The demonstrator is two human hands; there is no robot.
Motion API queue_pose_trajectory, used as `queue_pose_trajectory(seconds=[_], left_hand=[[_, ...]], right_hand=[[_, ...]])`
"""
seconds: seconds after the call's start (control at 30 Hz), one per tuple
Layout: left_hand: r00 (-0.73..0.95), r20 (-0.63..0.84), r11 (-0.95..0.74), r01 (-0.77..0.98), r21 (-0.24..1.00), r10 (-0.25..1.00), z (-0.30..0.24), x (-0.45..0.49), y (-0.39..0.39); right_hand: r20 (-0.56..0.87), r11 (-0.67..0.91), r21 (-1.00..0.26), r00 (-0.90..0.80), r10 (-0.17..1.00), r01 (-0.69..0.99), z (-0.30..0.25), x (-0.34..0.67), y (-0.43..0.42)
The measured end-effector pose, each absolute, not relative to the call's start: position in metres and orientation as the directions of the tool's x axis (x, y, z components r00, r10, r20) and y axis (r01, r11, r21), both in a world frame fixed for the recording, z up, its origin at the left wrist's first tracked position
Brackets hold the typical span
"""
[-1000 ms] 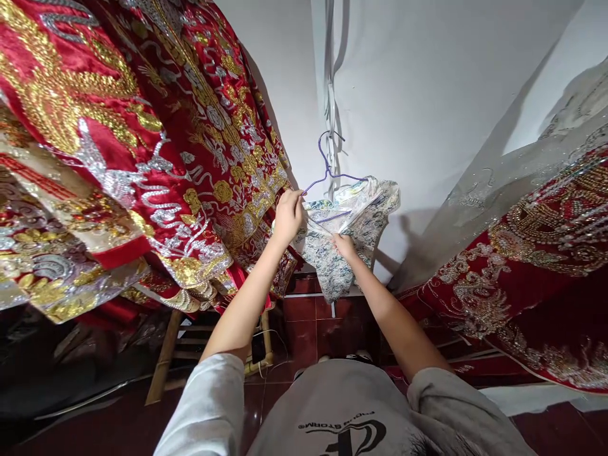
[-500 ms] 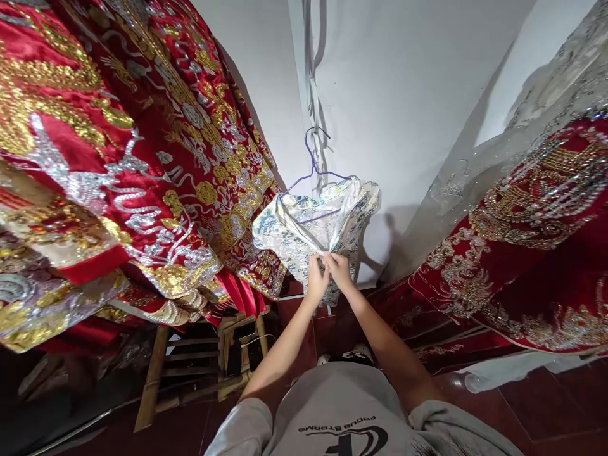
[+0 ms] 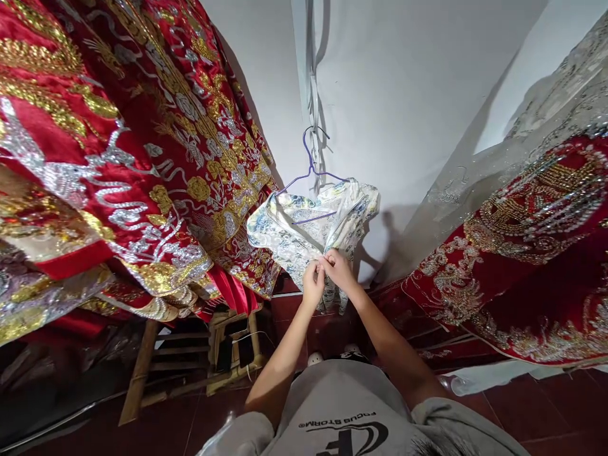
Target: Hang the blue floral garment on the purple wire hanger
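Arms point(image 3: 278, 364) extended past a printed grey T-shirt point(image 3: 349, 396), a person works at the front of a floral blouse point(image 3: 285, 244), left hand point(image 3: 312, 284) and right hand point(image 3: 339, 272) meeting at the base of its open neckline, each pinching cloth between the fingertips. The step appears to be joining or aligning the front edges; the next move calls for fine fingerwork, fabric held steady. Red embroidered garments point(image 3: 190, 149) hang alongside; the blouse's purple hanger point(image 3: 311, 170) is at a pale strap point(image 3: 312, 95) before a white wall point(image 3: 403, 95).

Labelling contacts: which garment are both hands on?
The white floral cloth top on the purple wire hanger: left hand and right hand pinch its front. Embroidered red jacket, beaded red garment: untouched.
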State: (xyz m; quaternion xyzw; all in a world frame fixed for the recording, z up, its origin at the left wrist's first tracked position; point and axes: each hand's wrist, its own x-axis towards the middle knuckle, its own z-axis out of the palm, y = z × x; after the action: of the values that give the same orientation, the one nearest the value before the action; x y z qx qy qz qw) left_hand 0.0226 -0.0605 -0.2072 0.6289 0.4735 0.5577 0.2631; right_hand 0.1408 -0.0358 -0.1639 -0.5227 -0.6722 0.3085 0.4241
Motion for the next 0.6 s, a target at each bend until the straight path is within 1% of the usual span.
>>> queue_pose_trajectory(seconds=[0.07, 0.1, 0.17, 0.23, 0.27, 0.3, 0.37, 0.43, 0.47, 0.5, 0.53, 0.6], left_hand=[[-0.087, 0.449, -0.409, 0.291, 0.865, 0.889, -0.206, 0.022, -0.065], [-0.099, 0.445, -0.402, 0.288, 0.869, 0.890, -0.205, 0.021, -0.066], [-0.134, 0.427, -0.378, 0.285, 0.881, 0.894, -0.204, 0.020, -0.068], [-0.169, 0.410, -0.355, 0.284, 0.891, 0.896, -0.204, 0.020, -0.071], [-0.185, 0.402, -0.344, 0.279, 0.896, 0.897, -0.204, 0.020, -0.072], [-0.203, 0.394, -0.335, 0.273, 0.902, 0.896, -0.204, 0.021, -0.073], [-0.234, 0.378, -0.318, 0.257, 0.913, 0.896, -0.205, 0.023, -0.077], [-0.252, 0.362, -0.303, 0.243, 0.921, 0.897, -0.205, 0.027, -0.080], [-0.256, 0.358, -0.299, 0.243, 0.923, 0.898, -0.205, 0.029, -0.081], [-0.256, 0.358, -0.297, 0.247, 0.922, 0.898, -0.205, 0.032, -0.082], [-0.252, 0.363, -0.299, 0.258, 0.919, 0.897, -0.205, 0.036, -0.083], [-0.228, 0.382, -0.311, 0.293, 0.904, 0.896, -0.204, 0.044, -0.083]], right_hand=[[0.237, 0.251, -0.833, -0.092, 0.967, 0.492, -0.160, 0.143, -0.036], [0.232, 0.261, -0.825, -0.119, 0.965, 0.501, -0.158, 0.145, -0.036], [0.222, 0.296, -0.819, -0.205, 0.953, 0.492, -0.153, 0.150, -0.036], [0.200, 0.312, -0.844, -0.284, 0.938, 0.437, -0.148, 0.155, -0.036], [0.178, 0.294, -0.875, -0.309, 0.934, 0.385, -0.145, 0.156, -0.036], [0.138, 0.243, -0.918, -0.324, 0.936, 0.312, -0.143, 0.156, -0.036], [-0.013, 0.024, -0.994, -0.336, 0.942, 0.106, -0.138, 0.155, -0.033], [-0.166, -0.202, -0.977, -0.347, 0.923, -0.070, -0.131, 0.152, -0.028], [-0.209, -0.266, -0.956, -0.345, 0.915, -0.125, -0.126, 0.150, -0.024], [-0.220, -0.287, -0.943, -0.328, 0.919, -0.171, -0.120, 0.148, -0.019], [-0.203, -0.271, -0.939, -0.296, 0.933, -0.210, -0.111, 0.146, -0.013], [-0.137, -0.195, -0.936, -0.208, 0.969, -0.294, -0.089, 0.143, 0.001]])
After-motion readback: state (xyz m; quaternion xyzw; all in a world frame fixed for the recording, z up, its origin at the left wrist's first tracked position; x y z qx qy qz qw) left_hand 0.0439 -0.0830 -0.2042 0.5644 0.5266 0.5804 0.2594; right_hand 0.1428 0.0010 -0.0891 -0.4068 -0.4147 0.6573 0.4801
